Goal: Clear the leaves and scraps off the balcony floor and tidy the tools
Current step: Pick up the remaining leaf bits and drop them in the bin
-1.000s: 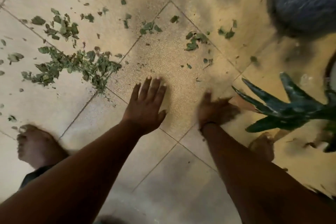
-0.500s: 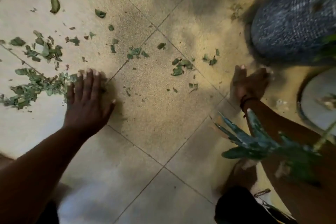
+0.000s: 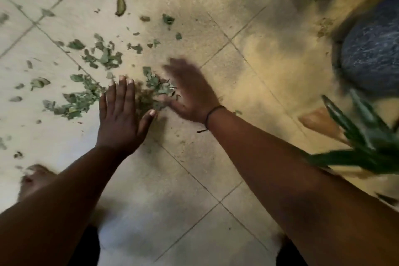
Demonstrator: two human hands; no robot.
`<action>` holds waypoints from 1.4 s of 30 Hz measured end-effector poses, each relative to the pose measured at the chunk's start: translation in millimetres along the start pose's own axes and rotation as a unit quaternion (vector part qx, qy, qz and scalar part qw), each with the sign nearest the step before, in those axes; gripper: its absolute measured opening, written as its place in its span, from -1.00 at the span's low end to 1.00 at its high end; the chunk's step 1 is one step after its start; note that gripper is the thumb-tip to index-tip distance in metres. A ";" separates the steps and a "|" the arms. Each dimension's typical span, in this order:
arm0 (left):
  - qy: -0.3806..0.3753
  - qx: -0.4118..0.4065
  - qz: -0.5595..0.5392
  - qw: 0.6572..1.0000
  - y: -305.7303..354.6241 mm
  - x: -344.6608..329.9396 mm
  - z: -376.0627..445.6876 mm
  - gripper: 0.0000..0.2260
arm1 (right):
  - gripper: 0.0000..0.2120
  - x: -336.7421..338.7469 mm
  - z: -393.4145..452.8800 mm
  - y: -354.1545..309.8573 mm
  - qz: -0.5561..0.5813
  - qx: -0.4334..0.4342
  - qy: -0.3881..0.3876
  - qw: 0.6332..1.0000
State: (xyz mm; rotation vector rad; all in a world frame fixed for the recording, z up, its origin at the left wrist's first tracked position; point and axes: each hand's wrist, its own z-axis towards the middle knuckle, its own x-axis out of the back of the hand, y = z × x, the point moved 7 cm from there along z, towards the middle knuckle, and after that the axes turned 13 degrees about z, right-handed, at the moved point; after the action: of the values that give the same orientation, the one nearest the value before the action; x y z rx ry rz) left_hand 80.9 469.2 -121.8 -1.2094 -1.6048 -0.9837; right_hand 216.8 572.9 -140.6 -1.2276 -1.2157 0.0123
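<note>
Tiled floor (image 3: 248, 84) — scattered leaf scraps (image 3: 103, 58), blue pot (image 3: 373, 49).

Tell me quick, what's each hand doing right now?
Left hand: open, flat on the floor beside the leaf pile.
Right hand: open, blurred, against the pile.

Matt, grainy stone-look floor tiles (image 3: 216, 157); dry, crumpled leaves (image 3: 103, 58); speckled blue pot (image 3: 373, 49).

Leaves (image 3: 84, 101): torn, dull green scraps scattered flat over the far left tiles of the floor (image 3: 216, 114), thickest in a loose pile (image 3: 155, 90) near the floor's middle; single pieces lie apart toward the far edge.
</note>
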 end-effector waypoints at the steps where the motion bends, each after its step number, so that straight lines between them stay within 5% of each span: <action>1: -0.002 0.013 -0.006 1.000 -7.6 1.8 -3.5 -0.25 | -0.29 15.3 -15.9 16.8 0.012 -0.054 0.072 0.996; 3: -0.005 0.035 -0.017 0.999 -30.1 3.5 -11.3 -0.22 | -0.18 42.8 -69.6 62.3 -0.027 -0.199 0.174 0.964; 6: -0.008 0.097 -0.023 0.995 -72.2 0.5 -23.0 -0.16 | 0.09 57.4 -169.7 111.1 -0.088 -0.369 0.124 0.917; 8: -0.015 0.150 -0.028 0.988 -103.5 -3.5 -31.2 -0.10 | 0.22 39.9 -197.3 106.1 -0.103 -0.394 0.056 0.912; 12: -0.036 0.217 -0.056 0.974 -139.0 -14.7 -45.3 -0.01 | 0.33 -25.0 -120.8 40.9 -0.135 -0.272 -0.005 0.953; 18: -0.038 0.185 -0.075 0.979 -144.2 -17.1 -45.8 -0.05 | 0.22 -79.8 98.2 -63.7 -0.113 -0.147 -0.001 0.983; 21: -0.021 0.222 -0.096 0.970 -161.8 -6.2 -45.8 -0.09 | 0.08 -77.4 139.5 -85.1 -0.045 -0.098 -0.005 0.994; 24: -0.015 0.276 -0.124 0.953 -190.4 3.4 -56.9 -0.08 | 0.06 -66.7 86.0 -78.7 -0.030 -0.105 0.030 0.994; 29: -0.066 0.270 -0.091 0.956 -209.7 -13.0 -87.6 -0.05 | 0.17 -102.7 -132.4 -43.0 -0.097 -0.249 -0.106 0.958; 32: -0.087 0.251 -0.083 0.960 -196.9 -27.8 -102.7 -0.04 | 0.17 -135.9 -169.7 -46.9 -0.091 -0.299 -0.140 0.940; 36: -0.078 0.228 -0.104 0.965 -168.2 -35.1 -112.0 -0.07 | 0.12 -140.8 -33.4 -82.7 -0.101 -0.226 -0.006 0.969; 42: -0.110 0.298 -0.111 0.942 -157.0 -0.5 -127.6 -0.11 | 0.27 -99.0 166.3 -140.7 -0.184 -0.127 -0.102 0.969</action>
State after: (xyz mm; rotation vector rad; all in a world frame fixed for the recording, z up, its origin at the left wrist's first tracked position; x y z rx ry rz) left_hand -49.0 316.0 -96.7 -0.7437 -2.0528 -0.4354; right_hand -22.4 572.2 -135.2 -1.2225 -1.6511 -0.3079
